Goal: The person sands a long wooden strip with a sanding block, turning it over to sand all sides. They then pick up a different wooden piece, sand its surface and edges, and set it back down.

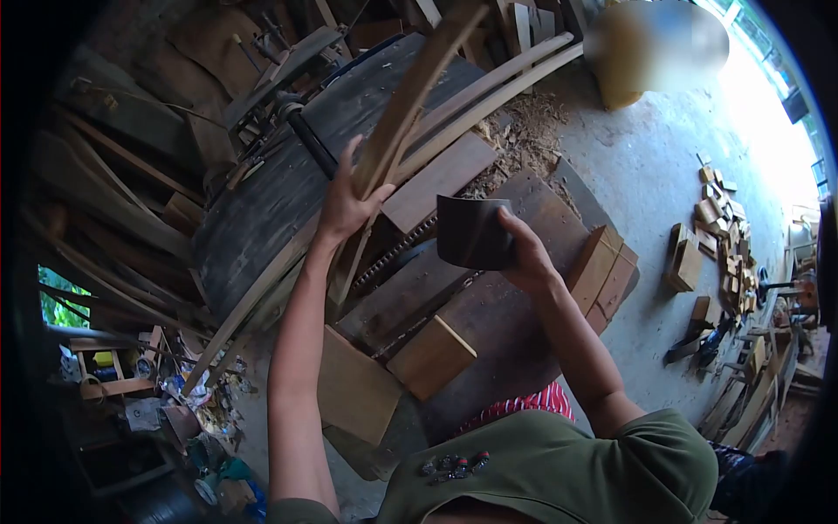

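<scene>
Here, fingers of left hand (pixel 345 205) clamp wooden slats (pixel 410 96), right hand (pixel 528 258) a dark blade (pixel 471 231).

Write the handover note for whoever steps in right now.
Left hand: gripping thin wooden strips, raised above the bench.
Right hand: holding a dark curved sheet, possibly sandpaper, apart from the strips.
Nearby: wood blocks lie on the bench; shavings beyond.
Done: strips and sheet in hand. Left: sheet has not touched the strips.
</scene>
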### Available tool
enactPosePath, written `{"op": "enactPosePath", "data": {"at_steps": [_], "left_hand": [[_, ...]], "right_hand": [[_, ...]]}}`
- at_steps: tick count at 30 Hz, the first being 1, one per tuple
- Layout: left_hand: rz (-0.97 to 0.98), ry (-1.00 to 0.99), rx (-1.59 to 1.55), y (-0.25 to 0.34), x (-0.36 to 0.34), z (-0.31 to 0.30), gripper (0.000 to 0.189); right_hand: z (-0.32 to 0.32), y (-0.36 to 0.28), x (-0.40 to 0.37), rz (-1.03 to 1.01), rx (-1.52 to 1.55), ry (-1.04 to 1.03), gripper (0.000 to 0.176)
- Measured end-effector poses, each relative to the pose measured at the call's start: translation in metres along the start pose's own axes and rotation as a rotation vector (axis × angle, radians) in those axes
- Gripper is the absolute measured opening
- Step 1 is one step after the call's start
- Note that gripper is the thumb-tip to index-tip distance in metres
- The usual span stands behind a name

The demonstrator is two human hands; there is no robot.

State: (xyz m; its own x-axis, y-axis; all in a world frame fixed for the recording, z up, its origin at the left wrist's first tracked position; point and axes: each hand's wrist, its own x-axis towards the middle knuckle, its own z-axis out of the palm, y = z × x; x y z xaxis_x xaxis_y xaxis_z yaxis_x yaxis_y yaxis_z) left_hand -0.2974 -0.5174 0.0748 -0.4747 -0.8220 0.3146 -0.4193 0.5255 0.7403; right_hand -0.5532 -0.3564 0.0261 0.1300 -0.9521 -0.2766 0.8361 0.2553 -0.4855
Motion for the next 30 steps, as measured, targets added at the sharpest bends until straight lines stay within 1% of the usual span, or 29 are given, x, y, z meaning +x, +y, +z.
{"op": "enactPosePath", "data": {"at_steps": [1, 2, 3, 5, 6, 7, 9, 10, 12, 13, 15, 16, 17, 19, 20, 21, 23, 24, 25, 27, 29, 30], "left_hand": [[-0.024, 0.045, -0.041, -0.003, -0.007, -0.004, 0.067], [-0.050, 0.020, -0.039, -0.007, -0.017, -0.010, 0.060], [-0.056, 0.012, -0.040, -0.008, -0.020, -0.017, 0.060], [-0.236, -0.149, -0.005, -0.006, -0.021, -0.024, 0.061], [-0.267, -0.205, -0.008, -0.002, -0.021, -0.024, 0.070], [-0.271, -0.211, -0.014, -0.003, -0.022, -0.019, 0.070], [-0.015, 0.006, -0.052, -0.003, -0.027, -0.009, 0.081], [-0.026, 0.004, -0.063, 0.004, -0.030, -0.007, 0.081], [-0.152, 0.063, -0.020, 0.016, -0.044, -0.010, 0.092], [-0.161, 0.060, -0.036, 0.012, -0.056, -0.010, 0.092], [0.062, 0.251, 0.459, 0.005, -0.078, -0.009, 0.098], [0.010, 0.237, 0.411, 0.019, -0.095, -0.009, 0.095], [-0.002, 0.232, 0.401, 0.033, -0.114, -0.006, 0.095], [0.042, 0.174, 0.379, 0.065, -0.156, -0.006, 0.086], [0.099, 0.155, 0.386, 0.079, -0.176, -0.003, 0.081], [0.109, 0.143, 0.446, 0.088, -0.199, 0.001, 0.077], [0.018, 0.122, 0.384, 0.110, -0.243, 0.012, 0.075], [-0.004, 0.107, 0.399, 0.116, -0.265, 0.018, 0.074], [-0.020, 0.093, 0.406, 0.124, -0.284, 0.026, 0.072], [-0.005, 0.063, 0.392, 0.137, -0.319, 0.042, 0.073], [0.069, 0.021, 0.391, 0.146, -0.351, 0.060, 0.071], [0.063, -0.040, 0.418, 0.149, -0.369, 0.071, 0.068]], "right_hand": [[0.003, 0.001, -0.002, 0.001, -0.069, -0.064, 0.043], [0.007, 0.004, -0.004, 0.003, -0.090, -0.057, 0.041], [0.009, 0.007, -0.005, 0.006, -0.083, -0.050, 0.041], [0.012, 0.013, -0.009, 0.038, -0.130, -0.045, 0.041], [0.014, 0.016, -0.011, 0.041, -0.127, -0.036, 0.041], [0.016, 0.018, -0.014, 0.041, -0.165, -0.051, 0.040], [0.022, 0.019, -0.021, 0.045, -0.207, -0.055, 0.040], [0.028, 0.018, -0.028, 0.036, -0.208, -0.064, 0.039], [0.031, 0.013, -0.043, 0.033, -0.202, -0.112, 0.036], [0.032, 0.011, -0.051, 0.040, -0.209, -0.097, 0.036], [0.032, 0.009, -0.070, -0.191, -0.616, 0.008, 0.035], [0.030, 0.006, -0.083, -0.280, -0.954, 0.020, 0.033], [0.028, 0.005, -0.099, -0.265, -0.960, 0.028, 0.033], [0.032, 0.007, -0.124, -1.064, -1.852, 0.020, 0.033], [0.022, 0.019, -0.134, -0.957, -1.922, 0.016, 0.041], [0.009, 0.033, -0.141, -0.863, -2.057, 0.027, 0.044], [-0.049, 0.073, -0.147, -0.572, -2.232, -0.022, 0.051], [-0.062, 0.088, -0.156, -0.682, -2.338, -0.006, 0.058], [-0.060, 0.091, -0.158, -0.677, -2.342, -0.040, 0.058], [-0.059, 0.094, -0.156, -0.692, -2.341, 0.074, 0.059], [-0.061, 0.094, -0.155, -0.687, -2.357, 0.059, 0.058], [-0.065, 0.094, -0.154, -0.726, -2.337, 0.071, 0.057]]}}
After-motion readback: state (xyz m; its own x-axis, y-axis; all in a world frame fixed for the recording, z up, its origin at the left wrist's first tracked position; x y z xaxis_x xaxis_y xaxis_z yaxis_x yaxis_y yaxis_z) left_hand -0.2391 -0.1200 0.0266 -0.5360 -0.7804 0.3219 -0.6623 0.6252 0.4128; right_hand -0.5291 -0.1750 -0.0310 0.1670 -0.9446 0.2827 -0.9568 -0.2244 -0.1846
